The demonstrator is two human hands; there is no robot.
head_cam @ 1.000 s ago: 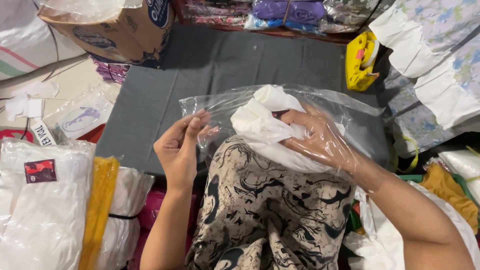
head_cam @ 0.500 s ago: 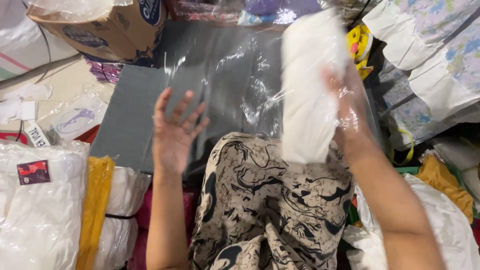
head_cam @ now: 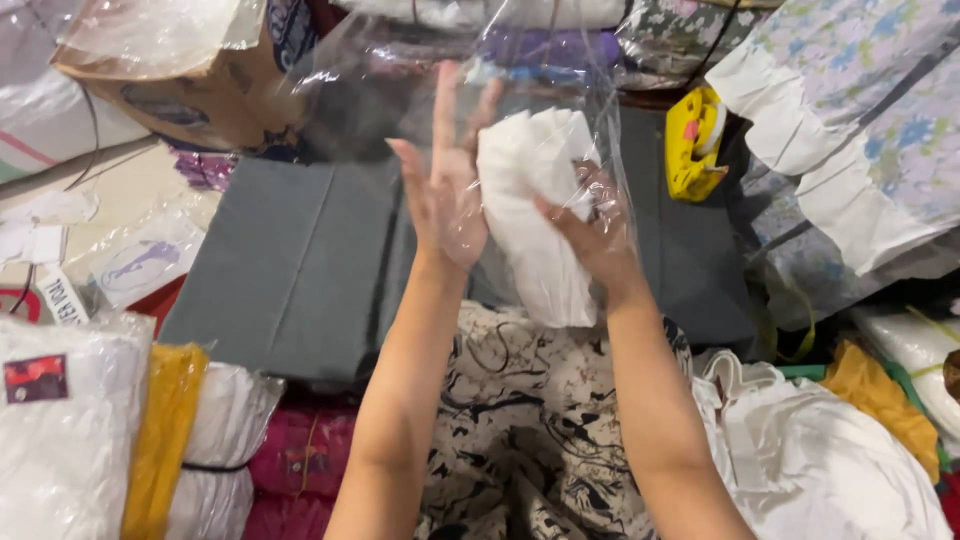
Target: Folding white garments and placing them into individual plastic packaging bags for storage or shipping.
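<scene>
Both hands are raised above the lap, inside a clear bag (head_cam: 400, 90) that billows up in front of the cardboard box (head_cam: 190, 95) and the stacked fabrics at the top. The right hand (head_cam: 590, 235) grips a folded white cloth (head_cam: 535, 215) from its right side, fingers curled around it through or under the plastic, so the cloth stands upright between the two hands over the grey mat (head_cam: 290, 270). The left hand (head_cam: 445, 190) is flat and wide open, fingers spread and pointing up, its palm just beside the cloth's left edge; whether it touches the cloth cannot be told. Half a second ago the left hand was lower and well apart from the cloth, open over the mat, while the right held the cloth higher and further right, near the yellow item (head_cam: 695, 140). Since then the cloth has come down and toward the centre, and the left hand has risen to meet it. A second ago both hands were low over the patterned lap (head_cam: 530, 430) with the cloth bunched there. The wrapped white bundles (head_cam: 60, 430) at lower left have stayed put.
</scene>
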